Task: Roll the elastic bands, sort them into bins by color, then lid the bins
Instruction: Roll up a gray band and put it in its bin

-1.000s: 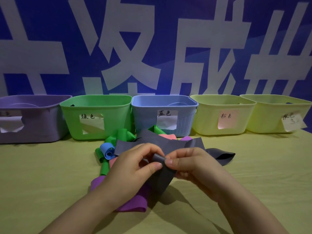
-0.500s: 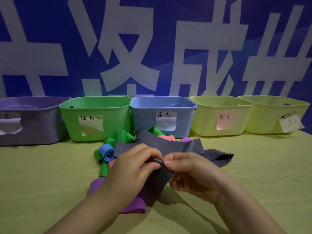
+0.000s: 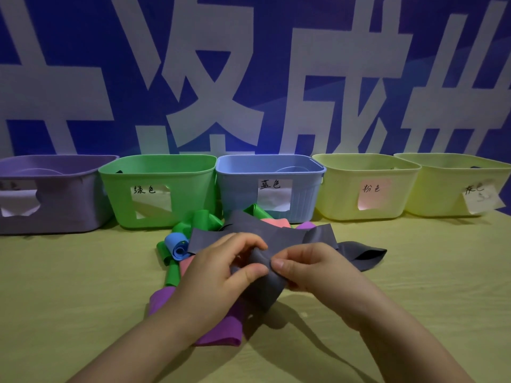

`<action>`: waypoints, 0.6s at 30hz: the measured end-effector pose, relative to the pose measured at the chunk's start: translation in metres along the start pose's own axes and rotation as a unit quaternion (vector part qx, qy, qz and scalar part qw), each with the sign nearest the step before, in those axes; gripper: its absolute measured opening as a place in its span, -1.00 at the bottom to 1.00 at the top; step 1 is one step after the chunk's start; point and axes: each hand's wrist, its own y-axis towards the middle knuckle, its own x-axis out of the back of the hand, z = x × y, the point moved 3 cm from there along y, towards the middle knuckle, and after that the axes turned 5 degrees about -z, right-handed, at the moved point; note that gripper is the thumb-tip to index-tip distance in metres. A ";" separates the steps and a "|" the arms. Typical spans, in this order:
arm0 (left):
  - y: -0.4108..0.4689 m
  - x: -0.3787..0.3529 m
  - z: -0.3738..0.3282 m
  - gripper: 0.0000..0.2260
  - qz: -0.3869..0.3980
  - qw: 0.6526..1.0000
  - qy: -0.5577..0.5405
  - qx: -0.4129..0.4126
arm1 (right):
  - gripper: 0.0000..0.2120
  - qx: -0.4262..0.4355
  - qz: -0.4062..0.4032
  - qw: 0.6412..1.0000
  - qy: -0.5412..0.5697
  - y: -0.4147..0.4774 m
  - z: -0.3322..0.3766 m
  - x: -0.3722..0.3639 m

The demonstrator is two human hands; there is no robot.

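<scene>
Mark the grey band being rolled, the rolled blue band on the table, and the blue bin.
grey band [image 3: 264, 287]: head view, flat stretch under the rolled end.
rolled blue band [image 3: 177, 244]: head view, its curled end.
blue bin [image 3: 237, 194]: head view, front wall left of the label.

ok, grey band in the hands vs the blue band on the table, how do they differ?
The held grey band is pinched by the left hand and right hand; the blue band lies untouched on the table. Grey hangs mostly flat; blue is curled into a roll. Both are flat elastic strips.
</scene>
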 end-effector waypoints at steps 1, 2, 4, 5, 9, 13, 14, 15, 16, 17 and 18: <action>0.000 0.000 -0.001 -0.80 0.004 1.000 -0.004 -0.003 | -0.81 -0.009 0.017 0.999 0.027 -0.001 0.002 0.000; 0.000 0.000 -0.001 -0.81 0.006 1.000 0.001 -0.007 | -0.82 -0.017 0.030 0.998 0.059 -0.003 0.003 0.000; 0.001 0.000 -0.001 -0.83 0.005 1.000 0.022 -0.010 | -0.85 -0.021 0.035 0.994 0.105 -0.003 0.005 -0.001; 0.001 0.000 0.000 -0.84 0.004 1.000 0.028 -0.005 | -0.86 -0.014 0.034 0.994 0.106 -0.003 0.005 -0.002; 0.001 0.000 0.003 -0.81 0.006 1.000 0.022 0.016 | -0.93 0.025 0.022 0.999 0.034 0.000 0.001 -0.003; 0.000 -0.003 0.003 -0.96 -0.019 0.997 -0.033 0.064 | -0.85 0.058 -0.049 0.997 -0.025 0.002 0.000 -0.002; -0.001 -0.005 0.002 -0.90 -0.032 0.995 -0.050 0.076 | -0.85 0.072 -0.065 0.995 -0.020 0.002 0.001 -0.003; -0.001 -0.006 0.002 -0.81 -0.044 0.994 -0.060 0.084 | -0.84 0.088 -0.082 0.993 -0.016 0.002 0.002 -0.004; -0.002 -0.007 0.001 -0.76 -0.054 0.993 -0.064 0.088 | -0.84 0.101 -0.102 0.989 -0.020 0.002 0.002 -0.004; -0.003 -0.008 -0.002 -0.74 -0.059 0.992 -0.068 0.086 | -0.84 0.110 -0.123 0.986 -0.021 0.002 0.002 -0.004; -0.004 -0.009 -0.005 -0.73 -0.060 0.992 -0.071 0.082 | -0.84 0.113 -0.144 0.983 -0.010 0.003 0.002 -0.003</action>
